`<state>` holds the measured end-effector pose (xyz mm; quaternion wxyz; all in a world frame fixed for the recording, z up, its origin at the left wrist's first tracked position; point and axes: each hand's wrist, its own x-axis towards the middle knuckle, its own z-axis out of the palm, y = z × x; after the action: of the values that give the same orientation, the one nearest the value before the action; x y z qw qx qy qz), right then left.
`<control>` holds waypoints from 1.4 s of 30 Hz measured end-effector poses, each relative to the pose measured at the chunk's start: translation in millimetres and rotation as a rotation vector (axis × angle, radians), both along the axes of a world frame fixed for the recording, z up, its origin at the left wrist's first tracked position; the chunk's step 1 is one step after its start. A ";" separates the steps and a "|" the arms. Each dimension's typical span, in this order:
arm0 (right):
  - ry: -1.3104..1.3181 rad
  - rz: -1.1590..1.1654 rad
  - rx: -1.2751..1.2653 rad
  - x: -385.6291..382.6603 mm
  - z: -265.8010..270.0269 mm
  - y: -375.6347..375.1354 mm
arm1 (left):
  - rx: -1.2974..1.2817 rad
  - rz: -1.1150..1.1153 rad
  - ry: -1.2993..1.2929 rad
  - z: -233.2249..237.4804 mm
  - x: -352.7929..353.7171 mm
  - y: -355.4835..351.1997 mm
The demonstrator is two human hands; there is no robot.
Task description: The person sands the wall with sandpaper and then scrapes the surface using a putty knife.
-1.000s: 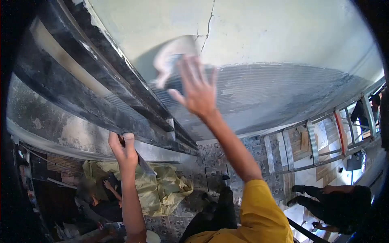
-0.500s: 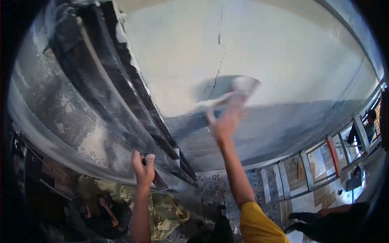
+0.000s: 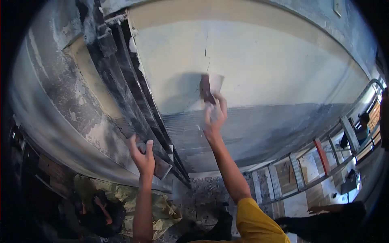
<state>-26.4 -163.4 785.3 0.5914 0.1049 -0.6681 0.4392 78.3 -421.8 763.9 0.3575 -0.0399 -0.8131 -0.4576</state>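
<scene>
My right hand (image 3: 215, 117) reaches up to the cream wall, fingers closed on a wide flat scraper (image 3: 217, 82) with a pale face and a reddish-brown side. It overlaps the lower part of a thin dark crack (image 3: 205, 52) and casts a shadow to its left. Lower down, my left hand (image 3: 142, 158) is curled beside the dark door frame (image 3: 129, 103), thumb pointing up. A flat, greyish-brown rectangular blade (image 3: 163, 168) sticks out to the right from behind this hand; its grip is hidden by the fingers.
Below the cream area lies a grey, ridged wall band (image 3: 259, 123). A metal ladder (image 3: 297, 171) with a red rung lies along the right. Crumpled yellowish sheeting (image 3: 162, 212) covers the floor at lower left, near a seated person (image 3: 101, 210). Other people (image 3: 360, 127) are at the right.
My right hand has swung left and the scraper has turned more upright. My left hand has risen slightly with its blade. The view has shifted, showing more of the wall's top.
</scene>
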 end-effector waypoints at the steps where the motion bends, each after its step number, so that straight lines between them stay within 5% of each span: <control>1: -0.052 0.192 -0.142 21.4 -1.4 1.8 | -0.102 0.186 0.217 0.9 6.1 10.8; 2: -0.147 0.299 -0.266 39.2 -4.0 1.9 | -0.091 0.200 0.230 0.3 19.4 20.8; 5: -0.443 0.697 -0.516 88.3 -25.9 7.0 | 0.240 -0.253 -0.097 20.8 56.5 67.8; 7: -0.613 0.913 -0.537 102.6 -84.0 18.7 | 0.313 -0.315 -0.091 19.0 55.6 113.4; 8: -0.638 0.924 -0.531 112.7 -75.8 26.4 | 0.187 -0.366 -0.245 13.9 46.8 116.0; 11: -0.700 1.198 -0.670 130.4 -30.8 45.9 | 0.264 -0.357 -0.061 12.6 28.6 152.6; 14: -0.727 1.051 -0.574 121.6 -9.6 56.6 | 0.084 -0.290 -0.101 25.7 28.7 166.8; 16: -0.661 0.944 -0.602 109.7 20.9 72.5 | 0.538 -0.259 -0.074 50.1 32.5 175.9; 19: -0.040 0.497 -0.482 59.0 81.3 86.7 | 0.403 0.028 0.069 51.6 27.9 137.8; 21: -0.069 0.349 -0.318 31.2 137.8 101.2 | 0.352 0.202 0.047 52.9 25.2 103.2; 22: 0.223 0.037 0.054 8.7 170.1 101.8 | 0.296 0.374 0.021 54.1 21.6 88.7; 24: 0.126 0.021 0.145 -28.8 201.2 87.4 | 0.137 0.423 0.067 58.9 6.1 70.9; 26: 0.170 -0.242 0.300 -80.8 197.8 43.4 | -0.027 0.461 0.101 56.7 -6.3 54.1; 28: 0.124 0.030 0.476 -77.0 183.7 -24.9 | -0.187 0.481 0.038 45.1 -16.5 41.3; 31: 0.034 -0.044 0.761 -76.8 193.2 -7.7 | -0.117 0.364 0.099 50.6 -16.9 37.9; 33: 0.095 -0.242 0.527 -87.1 196.0 35.6 | -0.129 0.287 0.086 61.7 -14.0 33.0; 34: 0.353 -0.360 0.365 -106.4 199.8 57.7 | -0.135 0.223 0.052 62.5 -12.5 28.5; 36: 0.116 -0.450 0.184 -85.5 207.4 23.7 | -0.098 0.147 0.077 56.0 -18.5 20.2; 38: 0.244 -0.225 0.319 -91.1 204.9 -17.2 | -0.016 0.099 0.040 55.5 -20.0 20.1; 39: 0.137 -0.318 0.363 -78.9 209.9 -39.1 | -0.012 0.092 0.039 54.5 -20.7 19.3; 42: 0.228 -0.327 0.565 -83.1 209.6 28.5 | -0.033 0.057 -0.021 49.2 -22.0 13.6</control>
<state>-109.5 -134.9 994.9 0.6724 0.2044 -0.7009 0.1216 56.3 -408.2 813.1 0.3612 -0.0177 -0.8250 -0.4342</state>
